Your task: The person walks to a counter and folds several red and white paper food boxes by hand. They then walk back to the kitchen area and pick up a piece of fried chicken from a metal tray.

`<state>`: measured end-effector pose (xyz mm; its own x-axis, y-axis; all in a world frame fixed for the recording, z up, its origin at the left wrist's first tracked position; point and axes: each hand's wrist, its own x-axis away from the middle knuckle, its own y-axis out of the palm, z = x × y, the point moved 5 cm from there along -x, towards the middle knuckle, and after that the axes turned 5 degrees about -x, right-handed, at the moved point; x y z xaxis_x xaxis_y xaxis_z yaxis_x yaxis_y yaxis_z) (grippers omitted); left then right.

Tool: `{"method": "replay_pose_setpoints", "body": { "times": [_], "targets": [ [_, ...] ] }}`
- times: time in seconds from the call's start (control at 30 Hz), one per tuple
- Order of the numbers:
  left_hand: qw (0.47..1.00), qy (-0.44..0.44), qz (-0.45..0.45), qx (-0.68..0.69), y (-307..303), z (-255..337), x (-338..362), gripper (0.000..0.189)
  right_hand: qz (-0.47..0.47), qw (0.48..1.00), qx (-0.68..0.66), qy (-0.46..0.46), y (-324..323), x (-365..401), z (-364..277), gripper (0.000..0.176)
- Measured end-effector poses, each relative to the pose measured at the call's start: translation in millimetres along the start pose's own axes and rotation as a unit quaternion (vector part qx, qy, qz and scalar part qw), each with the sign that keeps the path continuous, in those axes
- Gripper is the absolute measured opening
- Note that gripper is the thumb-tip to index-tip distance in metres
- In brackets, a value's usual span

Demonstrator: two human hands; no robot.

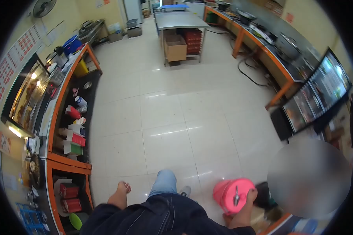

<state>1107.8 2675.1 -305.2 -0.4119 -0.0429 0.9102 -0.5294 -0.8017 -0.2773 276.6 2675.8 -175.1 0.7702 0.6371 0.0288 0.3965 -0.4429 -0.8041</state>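
Note:
My left hand (124, 187) hangs at my left side over the floor, fingers slightly apart, with nothing visible in it. On my right, my right hand (251, 195) is at the edge of a pink lidded bucket (223, 194), its fingers bent against the lid. A shiny metal utensil (236, 196) lies on the pink lid. More skin shows at the bucket's lower edge; whose it is cannot be made out.
A blurred person (308, 178) is close at right. Tiled floor (164, 105) stretches ahead to a metal table (180, 20) with boxes beneath. Orange-framed counters (51, 188) line the left; another counter and a glass-fronted display (317, 94) stand at right.

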Motion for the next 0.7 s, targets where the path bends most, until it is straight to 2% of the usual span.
{"method": "replay_pose_setpoints", "body": {
  "times": [0.03,0.1,0.17,0.2,0.23,0.27,0.3,0.33,0.37,0.43,0.47,0.5,0.53,0.57,0.6,0.63,0.7],
  "targets": [
    [0.999,0.017,-0.011,-0.035,-13,-20,-11,0.033,0.034,0.998,-0.027,-0.051,29,-58,-18,0.017],
    [0.994,0.043,0.000,-0.101,-19,-57,7,0.033,-0.007,0.992,-0.064,-0.106,68,-126,-127,0.016],
    [0.992,-0.003,0.024,-0.125,8,-83,67,0.033,-0.062,0.982,-0.050,-0.174,138,-190,-184,0.018],
    [0.884,0.110,-0.113,-0.440,19,-83,66,0.033,-0.110,0.972,-0.041,-0.201,164,-203,-220,0.018],
    [0.645,0.219,-0.240,-0.692,37,-82,64,0.033,-0.149,0.962,-0.037,-0.225,187,-206,-255,0.019],
    [0.636,0.232,-0.246,-0.694,76,-52,52,0.033,-0.212,0.946,0.022,-0.243,212,-209,-280,0.019],
    [0.677,0.236,-0.214,-0.663,130,-3,50,0.030,-0.250,0.940,0.020,-0.233,237,-212,-292,0.019],
    [0.715,0.238,-0.189,-0.630,187,38,44,0.028,-0.266,0.930,0.075,-0.242,260,-211,-299,0.019],
    [0.752,0.229,-0.165,-0.596,234,65,34,0.025,-0.301,0.936,0.028,-0.181,280,-211,-296,0.023],
    [0.824,0.182,-0.120,-0.523,319,74,33,0.022,-0.376,0.915,0.061,-0.134,315,-211,-267,0.034],
    [0.857,0.159,-0.091,-0.481,359,82,32,0.021,-0.487,0.864,0.102,-0.076,324,-212,-255,0.040],
    [0.886,0.141,-0.059,-0.437,402,100,29,0.021,-0.580,0.801,0.148,0.025,325,-215,-250,0.048],
    [0.784,0.244,-0.093,-0.563,477,144,31,0.024,-0.600,0.782,0.161,0.061,327,-220,-241,0.051],
    [0.771,0.333,-0.102,-0.532,548,181,48,0.027,-0.603,0.773,0.186,0.068,322,-231,-242,0.048],
    [0.704,0.441,-0.108,-0.547,626,215,44,0.028,-0.594,0.777,0.196,0.079,323,-246,-233,0.046],
    [0.715,0.456,-0.149,-0.509,689,239,65,0.026,-0.580,0.789,0.187,0.081,331,-263,-214,0.044],
    [0.723,0.479,-0.217,-0.448,822,296,139,0.023,-0.489,0.849,0.120,0.161,332,-290,-186,0.041]
  ]
}}
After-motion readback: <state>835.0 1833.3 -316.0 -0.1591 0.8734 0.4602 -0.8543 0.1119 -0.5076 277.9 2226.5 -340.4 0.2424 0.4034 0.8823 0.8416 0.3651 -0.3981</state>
